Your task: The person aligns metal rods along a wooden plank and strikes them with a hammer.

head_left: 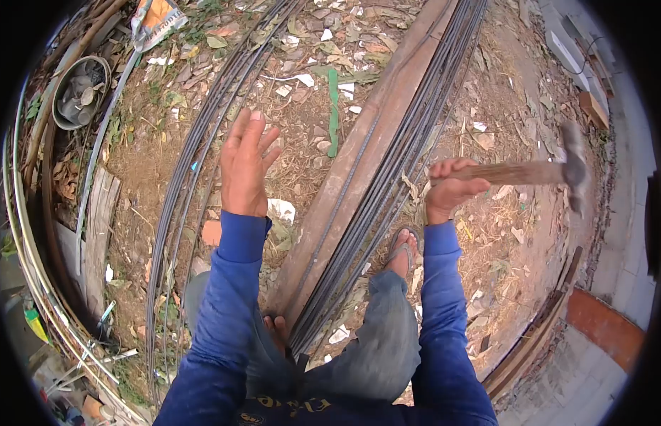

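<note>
My right hand [454, 188] is wrapped round the wooden handle of a hammer [533, 173], whose metal head points out to the right. The hammer is raised over the ground, right of a bundle of steel rods [387, 177]. My left hand [245, 167] is held up with its fingers apart and nothing in it, between that bundle and a second group of rods [192, 142] on the left. A wooden plank [355, 153] lies lengthwise between my feet, and a single ribbed rod [344, 188] rests on it.
A bucket [82, 92] with debris stands at the upper left, near a torn bag [158, 21]. A short board [99, 227] and long curved pipes [32, 248] lie on the left. A green strip [333, 113] is on the littered ground. Bricks [593, 110] line the right edge.
</note>
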Tool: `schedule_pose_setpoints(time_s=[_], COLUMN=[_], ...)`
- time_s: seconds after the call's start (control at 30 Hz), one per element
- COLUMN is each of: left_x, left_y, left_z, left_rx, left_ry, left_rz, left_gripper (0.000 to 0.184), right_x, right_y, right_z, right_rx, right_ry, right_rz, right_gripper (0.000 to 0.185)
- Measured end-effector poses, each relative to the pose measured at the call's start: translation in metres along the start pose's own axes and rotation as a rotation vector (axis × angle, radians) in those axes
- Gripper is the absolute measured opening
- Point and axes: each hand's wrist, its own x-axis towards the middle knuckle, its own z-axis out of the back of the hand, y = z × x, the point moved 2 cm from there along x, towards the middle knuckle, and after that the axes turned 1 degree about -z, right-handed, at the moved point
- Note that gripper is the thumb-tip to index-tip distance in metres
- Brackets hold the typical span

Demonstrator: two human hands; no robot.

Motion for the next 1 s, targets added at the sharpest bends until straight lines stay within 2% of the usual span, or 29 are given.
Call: schedule_pose_setpoints(time_s=[0.03, 0.07, 0.1, 0.17, 0.23, 0.37, 0.43, 0.53, 0.6, 0.63, 0.7, 0.77, 0.83, 0.9, 1.0], left_x=[0.001, -0.005, -0.003, 0.002, 0.005, 0.004, 0.006, 0.006, 0.003, 0.003, 0.001, 0.011, 0.002, 0.006, 0.008], left_y=[0.001, 0.005, 0.007, 0.005, 0.002, -0.012, -0.012, -0.011, -0.012, -0.014, -0.017, -0.022, -0.014, -0.02, -0.023], left_z=[-0.001, 0.002, 0.006, 0.007, 0.009, 0.009, 0.009, 0.011, 0.009, 0.01, 0.007, 0.009, 0.014, 0.011, 0.012], left_rx=[0.0, 0.005, 0.011, -0.014, -0.026, -0.076, -0.067, -0.042, -0.037, -0.041, -0.056, -0.092, -0.1, -0.147, -0.129], left_ry=[0.007, -0.009, -0.018, -0.015, 0.003, -0.003, 0.005, 0.001, -0.006, -0.01, -0.006, 0.001, 0.005, 0.008, 0.01], left_rz=[0.002, 0.03, 0.043, 0.011, 0.022, -0.009, -0.015, 0.011, 0.008, -0.005, -0.026, -0.053, -0.023, -0.019, -0.012], left_gripper=[0.082, 0.081, 0.081, 0.079, 0.078, 0.077, 0.076, 0.075, 0.075, 0.075, 0.075, 0.075, 0.075, 0.074, 0.073], right_x=[-0.046, -0.08, -0.084, -0.045, -0.015, 0.081, 0.12, 0.087, -0.021, -0.055, -0.129, -0.104, -0.075, -0.019, 0.075], right_y=[-0.067, -0.094, -0.088, -0.039, 0.049, 0.221, 0.277, 0.213, 0.045, -0.014, -0.128, -0.064, 0.0, 0.084, 0.224], right_z=[0.01, 0.026, 0.034, 0.033, 0.032, 0.027, 0.023, 0.004, 0.001, 0.031, 0.09, 0.06, 0.04, 0.013, -0.014], right_rx=[-0.202, -0.442, -0.475, -0.398, -0.277, -0.069, 0.153, 0.299, 0.033, -0.15, -0.666, -0.577, -0.477, -0.372, -0.156], right_ry=[0.098, 0.245, 0.277, 0.253, 0.237, 0.318, 0.327, 0.289, 0.129, 0.153, 0.449, 0.41, 0.344, 0.308, 0.293], right_rz=[-0.409, -0.815, -0.923, -0.876, -0.683, -0.046, 0.301, 0.475, 0.174, -0.156, -0.816, -0.876, -0.812, -0.59, -0.051], right_gripper=[0.069, 0.07, 0.07, 0.068, 0.067, 0.078, 0.094, 0.103, 0.092, 0.081, 0.07, 0.069, 0.069, 0.07, 0.072])
